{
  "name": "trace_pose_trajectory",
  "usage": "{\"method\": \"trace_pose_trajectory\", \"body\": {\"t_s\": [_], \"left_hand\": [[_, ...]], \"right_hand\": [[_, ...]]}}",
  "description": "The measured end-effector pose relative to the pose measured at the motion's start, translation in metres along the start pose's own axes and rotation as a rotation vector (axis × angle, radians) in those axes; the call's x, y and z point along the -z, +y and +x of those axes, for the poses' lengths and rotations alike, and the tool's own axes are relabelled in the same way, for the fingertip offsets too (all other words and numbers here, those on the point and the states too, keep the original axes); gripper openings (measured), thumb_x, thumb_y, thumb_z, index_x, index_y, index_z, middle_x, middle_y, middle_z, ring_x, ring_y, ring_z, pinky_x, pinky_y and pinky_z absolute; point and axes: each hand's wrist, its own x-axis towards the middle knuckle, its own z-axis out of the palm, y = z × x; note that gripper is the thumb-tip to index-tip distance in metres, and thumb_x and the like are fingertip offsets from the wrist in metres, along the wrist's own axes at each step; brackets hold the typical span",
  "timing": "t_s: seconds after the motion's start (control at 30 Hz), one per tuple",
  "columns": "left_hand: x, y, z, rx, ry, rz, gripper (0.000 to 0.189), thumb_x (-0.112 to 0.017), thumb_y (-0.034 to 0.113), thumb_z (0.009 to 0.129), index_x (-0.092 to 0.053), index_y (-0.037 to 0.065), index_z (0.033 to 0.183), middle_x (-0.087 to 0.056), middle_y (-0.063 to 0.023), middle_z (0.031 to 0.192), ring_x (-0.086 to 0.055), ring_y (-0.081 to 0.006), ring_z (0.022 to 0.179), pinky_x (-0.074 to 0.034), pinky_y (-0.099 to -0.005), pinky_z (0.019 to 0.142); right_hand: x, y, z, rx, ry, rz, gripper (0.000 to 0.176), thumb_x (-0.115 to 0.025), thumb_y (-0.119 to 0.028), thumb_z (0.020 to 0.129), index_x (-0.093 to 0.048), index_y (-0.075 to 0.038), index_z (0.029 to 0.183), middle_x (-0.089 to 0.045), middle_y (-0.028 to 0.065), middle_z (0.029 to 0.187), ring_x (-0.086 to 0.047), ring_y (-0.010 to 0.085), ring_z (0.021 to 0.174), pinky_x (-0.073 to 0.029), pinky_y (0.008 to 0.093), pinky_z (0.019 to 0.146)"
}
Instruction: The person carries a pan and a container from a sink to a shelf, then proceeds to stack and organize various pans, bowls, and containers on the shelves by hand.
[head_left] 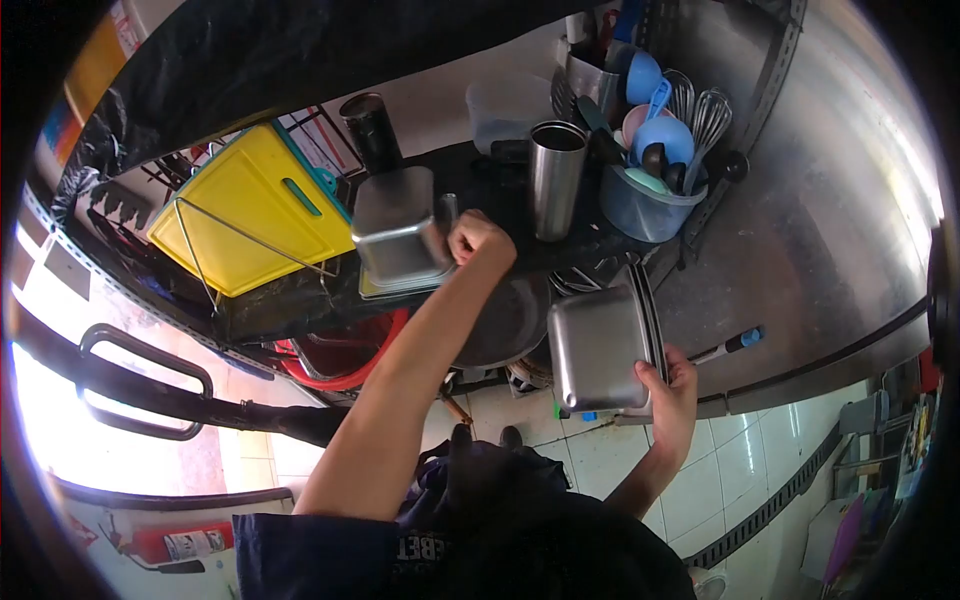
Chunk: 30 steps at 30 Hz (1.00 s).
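Observation:
My right hand (672, 392) grips the rim of a steel pan (600, 348), thumb on its side; it looks like more than one pan nested together, tilted with the base toward me. My left hand (480, 238) is over the dark shelf, its fingers curled beside an upturned steel container (395, 225). Something metallic stands up just behind that hand; whether the fingers hold it is hidden. Flat trays (400, 288) lie under the upturned container. A tall steel tumbler (557, 180) stands to the right of my left hand.
A yellow cutting board (255, 215) leans in a wire rack at the left. A clear tub (648, 205) of whisks and ladles stands at the right. A marker-like item with a blue end (745, 340) lies on the steel counter (800, 250). Below the shelf is a red basin (350, 375).

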Motion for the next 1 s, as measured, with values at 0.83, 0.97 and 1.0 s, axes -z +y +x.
{"method": "trace_pose_trajectory", "body": {"t_s": [0.83, 0.97, 1.0], "left_hand": [[0.004, -0.175, -0.06, -0.94, 0.649, -0.743, 0.104, -0.072, 0.055, 0.049, -0.022, 0.016, 0.131, -0.011, -0.0264, 0.135, -0.027, -0.041, 0.121, -0.019, -0.0546, 0.099], [0.004, -0.155, -0.04, -0.923, 0.647, -0.71, 0.101, -0.071, 0.052, 0.049, -0.023, 0.02, 0.132, -0.018, -0.0206, 0.136, -0.031, -0.0382, 0.119, -0.02, -0.0574, 0.097], [0.006, -0.152, -0.041, -0.931, 0.65, -0.706, 0.101, -0.071, 0.052, 0.049, -0.023, 0.02, 0.132, -0.018, -0.0206, 0.136, -0.031, -0.0382, 0.119, -0.02, -0.0574, 0.097]], "right_hand": [[-0.165, 0.044, 0.151, -0.213, -0.524, 0.881, 0.023, -0.057, -0.02, 0.08, -0.057, -0.002, 0.095, -0.059, 0.0057, 0.089, -0.055, 0.0154, 0.084, -0.041, 0.029, 0.077], [-0.16, 0.027, 0.161, -0.125, -0.262, -0.123, 0.034, -0.056, -0.033, 0.08, -0.058, -0.001, 0.092, -0.059, 0.0113, 0.086, -0.056, 0.0248, 0.084, -0.042, 0.033, 0.076], [-0.158, 0.021, 0.161, -0.023, -0.187, -0.818, 0.037, -0.056, -0.037, 0.079, -0.058, -0.002, 0.092, -0.059, 0.0136, 0.088, -0.055, 0.0278, 0.086, -0.041, 0.033, 0.077]]}}
